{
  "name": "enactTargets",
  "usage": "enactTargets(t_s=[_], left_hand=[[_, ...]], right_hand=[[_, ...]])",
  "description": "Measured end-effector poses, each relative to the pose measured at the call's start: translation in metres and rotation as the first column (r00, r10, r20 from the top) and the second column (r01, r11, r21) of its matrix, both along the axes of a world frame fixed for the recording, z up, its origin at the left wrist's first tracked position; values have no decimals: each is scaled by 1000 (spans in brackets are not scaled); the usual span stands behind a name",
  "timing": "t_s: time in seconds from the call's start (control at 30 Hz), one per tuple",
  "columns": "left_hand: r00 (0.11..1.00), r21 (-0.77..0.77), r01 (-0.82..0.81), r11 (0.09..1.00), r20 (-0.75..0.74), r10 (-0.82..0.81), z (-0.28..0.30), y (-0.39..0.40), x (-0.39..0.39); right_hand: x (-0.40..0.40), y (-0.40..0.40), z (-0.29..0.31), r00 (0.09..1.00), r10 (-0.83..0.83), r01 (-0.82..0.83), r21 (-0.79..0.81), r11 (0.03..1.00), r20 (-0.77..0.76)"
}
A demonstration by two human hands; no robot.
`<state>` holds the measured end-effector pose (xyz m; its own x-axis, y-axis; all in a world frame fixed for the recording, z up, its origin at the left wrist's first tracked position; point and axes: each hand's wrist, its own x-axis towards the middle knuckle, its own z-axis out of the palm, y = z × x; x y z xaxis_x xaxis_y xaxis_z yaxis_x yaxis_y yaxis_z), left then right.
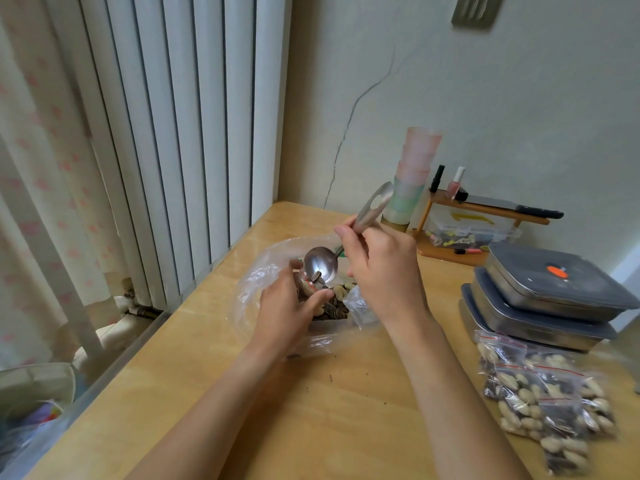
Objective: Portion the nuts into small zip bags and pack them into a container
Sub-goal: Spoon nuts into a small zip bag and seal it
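Note:
A large clear plastic bag [256, 289] with mixed nuts and seeds [337, 306] lies open on the wooden table [311, 410]. Above it my left hand [287, 313] grips a small zip bag [306, 287] with a red strip, mostly hidden by my fingers. My right hand [381, 271] holds a metal spoon [320, 268] by its handle, the bowl tipped at the small bag's mouth with a few seeds in it. Several filled zip bags [540, 400] lie piled at the right. Three stacked metal containers [540, 299] with grey lids stand behind them.
A stack of pastel plastic cups [414, 174] stands near the wall. A small wooden shelf [485, 209] holds nail polish bottles, a remote and a clear box. A white radiator [180, 133] runs along the table's left side. Crumbs dot the table's middle.

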<state>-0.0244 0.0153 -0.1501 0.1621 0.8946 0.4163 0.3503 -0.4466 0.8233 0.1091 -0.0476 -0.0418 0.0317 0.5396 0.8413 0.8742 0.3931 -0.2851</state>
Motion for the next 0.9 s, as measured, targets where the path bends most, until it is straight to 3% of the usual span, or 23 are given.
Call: enactTargets(t_s=[0.43, 0.57, 0.73, 0.9], left_hand=[[989, -47, -14, 999, 147, 21, 5, -1, -1], [986, -72, 51, 996, 160, -39, 7, -1, -4], [984, -87, 169, 982, 64, -164, 6, -3, -4], [969, -93, 148, 985, -185, -163, -1, 0, -4]], right_hand=[[-5, -6, 5, 976, 156, -158, 3, 987, 149], [-4, -5, 5, 978, 171, -172, 0, 985, 117], [-1, 0, 0, 988, 148, -148, -1, 989, 34], [4, 0, -3, 992, 124, -126, -56, 990, -35]])
